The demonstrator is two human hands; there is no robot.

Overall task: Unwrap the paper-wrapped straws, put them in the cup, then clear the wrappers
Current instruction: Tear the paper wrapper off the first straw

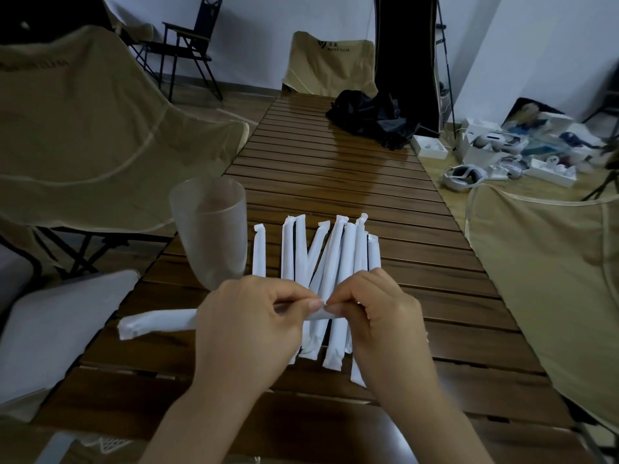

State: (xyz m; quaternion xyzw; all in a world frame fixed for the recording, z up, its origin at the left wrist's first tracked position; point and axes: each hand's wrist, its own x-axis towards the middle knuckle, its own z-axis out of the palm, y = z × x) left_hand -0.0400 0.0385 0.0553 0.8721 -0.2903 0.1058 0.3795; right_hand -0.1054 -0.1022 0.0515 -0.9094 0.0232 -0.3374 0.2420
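Both hands (320, 308) pinch a wrapped straw (157, 324) lying crosswise, its right end seemingly at the fingertips.

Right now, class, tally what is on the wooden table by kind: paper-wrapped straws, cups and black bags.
Wrapped straws: 9 as far as I can tell (8 lying, plus the held straw pinched by the left hand and right hand)
Cup: 1
Black bag: 1
Total: 11
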